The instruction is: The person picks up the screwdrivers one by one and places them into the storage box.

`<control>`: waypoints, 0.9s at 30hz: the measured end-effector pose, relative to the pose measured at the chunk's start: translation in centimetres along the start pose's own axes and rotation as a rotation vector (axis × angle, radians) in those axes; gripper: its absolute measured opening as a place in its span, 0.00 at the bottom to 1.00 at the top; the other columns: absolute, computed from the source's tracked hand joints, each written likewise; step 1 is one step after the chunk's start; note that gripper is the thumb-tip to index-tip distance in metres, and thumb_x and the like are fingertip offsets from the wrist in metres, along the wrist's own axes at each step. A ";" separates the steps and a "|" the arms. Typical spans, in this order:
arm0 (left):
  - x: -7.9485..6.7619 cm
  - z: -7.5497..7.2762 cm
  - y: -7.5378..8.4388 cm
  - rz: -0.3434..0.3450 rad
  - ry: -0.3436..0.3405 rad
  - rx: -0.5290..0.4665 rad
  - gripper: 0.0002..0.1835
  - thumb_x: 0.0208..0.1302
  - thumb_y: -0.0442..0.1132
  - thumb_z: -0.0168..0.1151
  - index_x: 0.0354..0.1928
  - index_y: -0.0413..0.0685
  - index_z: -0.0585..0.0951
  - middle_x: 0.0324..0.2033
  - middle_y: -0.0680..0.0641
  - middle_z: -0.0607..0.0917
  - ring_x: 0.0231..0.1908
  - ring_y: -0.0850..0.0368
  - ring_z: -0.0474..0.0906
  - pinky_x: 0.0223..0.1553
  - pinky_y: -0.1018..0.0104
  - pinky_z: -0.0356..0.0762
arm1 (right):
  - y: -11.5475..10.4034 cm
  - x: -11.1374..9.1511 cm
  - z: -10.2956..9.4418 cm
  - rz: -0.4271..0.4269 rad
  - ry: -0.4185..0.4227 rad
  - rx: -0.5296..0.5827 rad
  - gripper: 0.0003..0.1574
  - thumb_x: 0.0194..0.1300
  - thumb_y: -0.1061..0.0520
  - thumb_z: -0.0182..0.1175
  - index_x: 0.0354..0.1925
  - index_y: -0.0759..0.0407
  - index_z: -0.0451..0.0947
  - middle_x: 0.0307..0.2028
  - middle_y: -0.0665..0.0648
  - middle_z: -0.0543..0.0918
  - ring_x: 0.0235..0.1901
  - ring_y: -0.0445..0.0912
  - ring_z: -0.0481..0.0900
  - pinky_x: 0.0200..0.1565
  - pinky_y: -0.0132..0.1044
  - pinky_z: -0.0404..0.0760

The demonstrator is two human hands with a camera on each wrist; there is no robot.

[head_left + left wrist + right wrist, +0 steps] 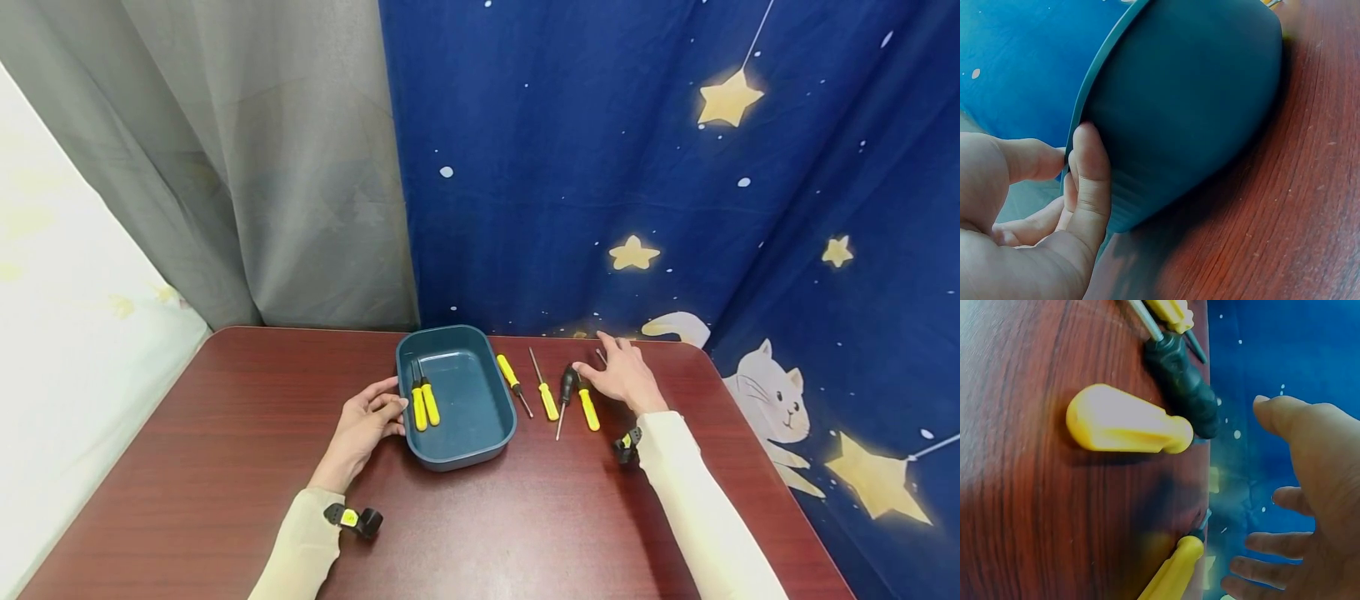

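Observation:
My left hand pinches the left rim of a dark blue-green tray, thumb and fingers on either side of it. Inside the tray, two yellow-handled screwdrivers lie side by side. My right hand is spread over the tools at the tray's right, its fingers apart and holding nothing. Nearest it lie a yellow-handled screwdriver, a black-handled screwdriver and another yellow screwdriver, which the hand mostly covers in the head view.
Between the tray and the black-handled tool lie two more yellow screwdrivers, one by the tray's wall and one farther right. All rest on a reddish-brown table. Grey and starry blue curtains hang behind its far edge.

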State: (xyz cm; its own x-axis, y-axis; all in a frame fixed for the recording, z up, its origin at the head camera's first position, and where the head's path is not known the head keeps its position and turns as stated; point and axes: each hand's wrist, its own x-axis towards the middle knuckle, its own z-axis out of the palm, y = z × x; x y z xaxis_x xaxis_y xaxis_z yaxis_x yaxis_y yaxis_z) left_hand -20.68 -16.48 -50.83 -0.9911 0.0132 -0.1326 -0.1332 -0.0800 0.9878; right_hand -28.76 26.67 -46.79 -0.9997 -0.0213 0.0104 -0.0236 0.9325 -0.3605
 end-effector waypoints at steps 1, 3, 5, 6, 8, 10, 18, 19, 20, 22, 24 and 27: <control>0.0 0.0 0.0 0.001 0.000 -0.001 0.29 0.71 0.30 0.61 0.72 0.41 0.69 0.35 0.51 0.81 0.29 0.62 0.79 0.31 0.71 0.86 | 0.1 0.0 0.0 0.002 0.000 -0.004 0.61 0.65 0.27 0.59 0.80 0.56 0.51 0.75 0.74 0.57 0.71 0.70 0.59 0.67 0.73 0.68; 0.0 0.0 0.0 0.002 0.003 -0.007 0.29 0.71 0.30 0.62 0.72 0.41 0.69 0.34 0.52 0.81 0.28 0.62 0.79 0.31 0.70 0.86 | 0.4 0.0 0.1 0.010 -0.004 -0.003 0.60 0.65 0.28 0.60 0.80 0.58 0.51 0.75 0.74 0.57 0.71 0.70 0.59 0.67 0.72 0.68; 0.0 0.0 0.0 0.005 0.002 -0.010 0.29 0.71 0.30 0.62 0.72 0.40 0.69 0.34 0.53 0.81 0.28 0.62 0.79 0.31 0.71 0.86 | 0.7 0.0 0.3 0.017 -0.003 -0.001 0.59 0.66 0.30 0.60 0.80 0.59 0.51 0.75 0.74 0.58 0.71 0.70 0.60 0.67 0.72 0.68; 0.0 0.0 0.0 0.003 0.005 -0.015 0.29 0.71 0.30 0.62 0.72 0.41 0.69 0.34 0.53 0.82 0.28 0.62 0.79 0.31 0.70 0.86 | 0.9 -0.1 0.3 0.019 -0.002 0.001 0.58 0.67 0.31 0.60 0.80 0.60 0.52 0.75 0.74 0.58 0.71 0.70 0.60 0.68 0.71 0.67; 0.0 0.0 0.0 0.003 0.008 -0.018 0.29 0.71 0.30 0.62 0.72 0.41 0.69 0.34 0.53 0.82 0.28 0.62 0.79 0.31 0.70 0.86 | 1.2 -0.1 0.5 0.020 0.003 -0.001 0.56 0.68 0.34 0.61 0.79 0.61 0.53 0.73 0.75 0.60 0.70 0.70 0.62 0.68 0.70 0.68; 0.0 0.0 0.0 0.004 0.005 -0.016 0.29 0.71 0.30 0.62 0.72 0.42 0.69 0.34 0.53 0.82 0.29 0.62 0.79 0.31 0.70 0.86 | 1.4 0.0 0.5 0.020 0.009 -0.010 0.54 0.68 0.37 0.61 0.78 0.63 0.54 0.72 0.75 0.62 0.69 0.70 0.63 0.68 0.70 0.68; 0.0 -0.1 0.0 0.004 -0.003 -0.017 0.29 0.71 0.30 0.62 0.72 0.41 0.68 0.35 0.51 0.82 0.29 0.62 0.79 0.31 0.70 0.86 | 2.2 -0.1 0.9 0.009 0.024 -0.053 0.47 0.68 0.43 0.63 0.73 0.67 0.62 0.65 0.75 0.70 0.64 0.71 0.69 0.65 0.67 0.73; 0.0 -0.1 0.0 0.003 -0.002 -0.016 0.29 0.71 0.30 0.61 0.72 0.40 0.69 0.35 0.50 0.82 0.29 0.62 0.79 0.31 0.70 0.86 | 2.3 -0.1 0.9 0.008 0.028 -0.058 0.46 0.68 0.44 0.63 0.73 0.68 0.63 0.65 0.75 0.70 0.63 0.71 0.69 0.65 0.66 0.73; 0.0 -0.1 0.0 0.000 0.000 -0.013 0.29 0.71 0.29 0.61 0.72 0.41 0.69 0.36 0.50 0.82 0.29 0.62 0.79 0.31 0.70 0.86 | 2.3 -0.1 1.0 0.004 0.032 -0.063 0.45 0.68 0.45 0.64 0.72 0.69 0.64 0.64 0.75 0.71 0.63 0.71 0.70 0.65 0.66 0.73; -0.1 0.0 0.1 -0.001 0.002 -0.014 0.29 0.71 0.29 0.61 0.72 0.41 0.69 0.36 0.49 0.82 0.29 0.61 0.79 0.31 0.70 0.86 | 2.4 -0.1 1.0 0.003 0.039 -0.071 0.43 0.68 0.46 0.64 0.71 0.70 0.66 0.63 0.75 0.71 0.62 0.71 0.70 0.64 0.67 0.74; -0.1 0.0 0.2 -0.003 0.004 -0.011 0.29 0.71 0.29 0.62 0.72 0.41 0.69 0.37 0.48 0.82 0.29 0.61 0.80 0.30 0.70 0.86 | 2.4 -0.1 1.1 0.004 0.044 -0.076 0.42 0.68 0.47 0.64 0.69 0.70 0.68 0.62 0.75 0.73 0.61 0.70 0.71 0.63 0.66 0.74; -0.2 0.1 0.3 -0.008 0.006 -0.007 0.29 0.71 0.30 0.62 0.72 0.41 0.69 0.37 0.48 0.82 0.29 0.61 0.80 0.31 0.70 0.86 | 2.5 -0.2 1.1 0.009 0.042 -0.086 0.38 0.67 0.50 0.65 0.67 0.70 0.71 0.58 0.74 0.75 0.57 0.68 0.74 0.62 0.65 0.76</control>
State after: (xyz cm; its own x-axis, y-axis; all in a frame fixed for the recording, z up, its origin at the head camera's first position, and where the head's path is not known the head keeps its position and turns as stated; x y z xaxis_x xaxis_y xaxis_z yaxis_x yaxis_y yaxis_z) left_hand -20.56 -16.44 -50.52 -0.9899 0.0075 -0.1413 -0.1414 -0.0865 0.9862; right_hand -28.58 28.59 -48.71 -0.9989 0.0006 0.0470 -0.0126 0.9600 -0.2797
